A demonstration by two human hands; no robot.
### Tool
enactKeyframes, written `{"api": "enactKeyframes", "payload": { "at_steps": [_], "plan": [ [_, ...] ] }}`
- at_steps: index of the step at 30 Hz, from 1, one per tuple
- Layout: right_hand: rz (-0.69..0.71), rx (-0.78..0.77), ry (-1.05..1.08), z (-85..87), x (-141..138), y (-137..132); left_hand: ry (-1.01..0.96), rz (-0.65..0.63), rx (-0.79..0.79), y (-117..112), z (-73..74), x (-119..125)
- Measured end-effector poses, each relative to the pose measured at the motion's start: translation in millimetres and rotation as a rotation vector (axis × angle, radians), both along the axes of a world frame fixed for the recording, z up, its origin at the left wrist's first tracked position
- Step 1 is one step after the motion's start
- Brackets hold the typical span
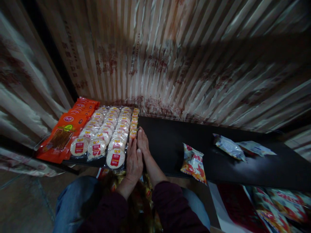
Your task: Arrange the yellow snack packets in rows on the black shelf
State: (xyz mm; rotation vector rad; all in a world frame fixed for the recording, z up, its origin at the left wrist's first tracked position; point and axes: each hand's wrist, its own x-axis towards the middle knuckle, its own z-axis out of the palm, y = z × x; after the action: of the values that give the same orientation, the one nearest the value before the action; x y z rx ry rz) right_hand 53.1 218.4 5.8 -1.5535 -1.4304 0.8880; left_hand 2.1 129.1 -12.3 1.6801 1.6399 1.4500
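My left hand (134, 161) lies with fingers stretched out at the near end of a narrow row of small yellow-and-orange packets (134, 123). Close against it, my right hand (143, 141) is on the row's right side, its fingers straight and together. The two hands slant toward each other; their fingertips hide the nearest small packets. Just left of them run several overlapping rows of round white rice crackers (116, 158) in clear wrappers with red labels. Orange snack packs (64, 136) with a clear window overlap at the far left. All rest on a black shelf (160, 139).
A white-and-orange snack bag (193, 163) lies at the shelf's front edge. Farther right are a silvery-blue packet (229, 147) and a flat pale packet (256, 148). Striped printed sheeting (155, 64) hangs behind. More bags (284, 204) sit below, at the lower right.
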Motion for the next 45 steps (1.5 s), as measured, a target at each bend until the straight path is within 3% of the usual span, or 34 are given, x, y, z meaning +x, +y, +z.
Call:
{"api": "enactKeyframes", "payload": {
  "at_steps": [10, 21, 24, 26, 29, 31, 36, 40, 45],
  "plan": [
    [-0.059, 0.081, 0.023, -14.7, 22.1, -50.6, 0.219, -0.147, 0.109, -23.9, -10.3, -2.8],
    [0.160, 0.281, -0.199, -21.3, 36.2, -147.4, 0.310, -0.312, -0.010, -108.0, -25.9, -22.9],
    [0.180, 0.344, -0.282, -33.8, 37.0, -180.0, 0.334, -0.329, -0.073, -128.0, -36.2, -28.7],
    [0.229, 0.382, -0.338, -46.5, 36.1, -200.1, 0.368, -0.275, -0.123, -135.8, -44.4, -34.4],
    [0.207, 0.294, -0.390, -65.2, 35.1, -222.6, 0.440, -0.123, -0.182, -141.5, -53.2, -45.1],
    [0.154, 0.181, -0.403, -73.6, 36.9, -230.6, 0.472, -0.088, -0.202, -145.1, -56.1, -50.6],
    [0.083, -0.035, -0.402, -80.9, 49.5, -232.4, 0.486, -0.206, -0.291, -163.6, -65.3, -43.5],
    [0.077, -0.069, -0.413, -80.6, 53.5, -230.3, 0.499, -0.217, -0.344, -175.8, -79.0, -27.3],
    [0.112, -0.093, -0.327, -78.5, 50.2, -230.4, 0.446, -0.196, -0.305, -172.2, -88.4, -23.3]
  ]
}}
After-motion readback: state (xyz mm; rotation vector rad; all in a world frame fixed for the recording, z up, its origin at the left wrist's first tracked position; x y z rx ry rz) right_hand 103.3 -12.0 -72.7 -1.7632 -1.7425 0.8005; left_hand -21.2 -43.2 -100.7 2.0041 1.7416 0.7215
